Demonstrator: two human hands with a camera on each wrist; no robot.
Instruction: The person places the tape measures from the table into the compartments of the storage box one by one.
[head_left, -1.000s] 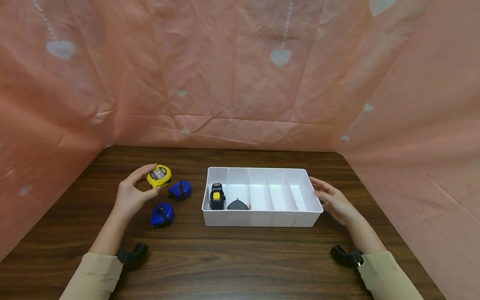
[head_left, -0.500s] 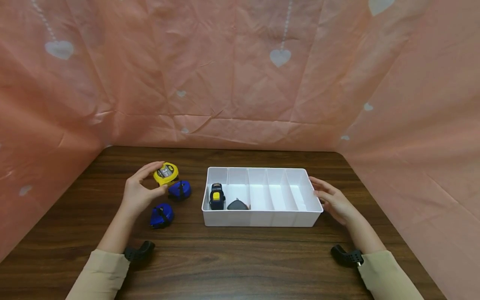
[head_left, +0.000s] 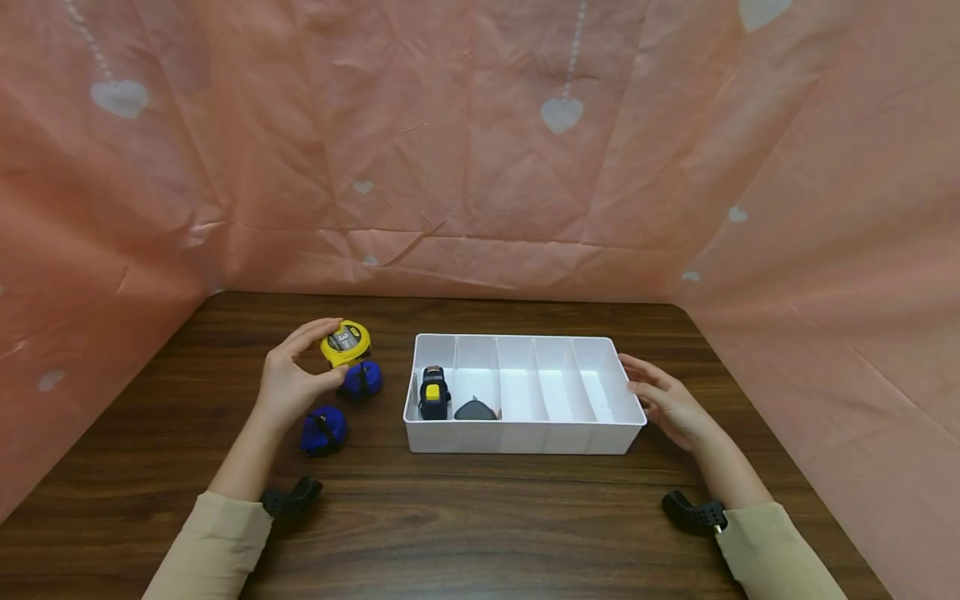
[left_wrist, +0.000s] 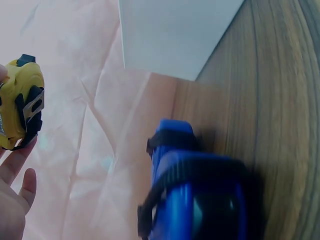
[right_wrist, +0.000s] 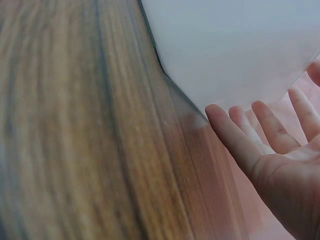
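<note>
My left hand point(head_left: 294, 379) holds a yellow tape measure point(head_left: 345, 342) point(left_wrist: 20, 111) in its fingertips, lifted above the table just left of the white divided tray point(head_left: 626, 400). Two blue tape measures lie below it: one point(head_left: 361, 378) right under the yellow one, the other point(head_left: 323, 430) point(left_wrist: 197, 190) nearer to me. The tray's leftmost compartment holds a black-and-yellow tape measure point(head_left: 433, 392), and a grey one point(head_left: 476, 409) lies in the compartment beside it. My right hand point(head_left: 667, 402) point(right_wrist: 270, 140) rests with straight fingers against the tray's right wall point(right_wrist: 235, 45).
Pink cloth with white hearts point(head_left: 558, 112) walls in the wooden table point(head_left: 480, 525) at the back and both sides. The tray's three right compartments hold nothing. Black wrist mounts point(head_left: 693, 512) show near both sleeves.
My left hand has carried the yellow tape measure to the right, towards the tray, over the farther blue one. My right hand and the tray have stayed still.
</note>
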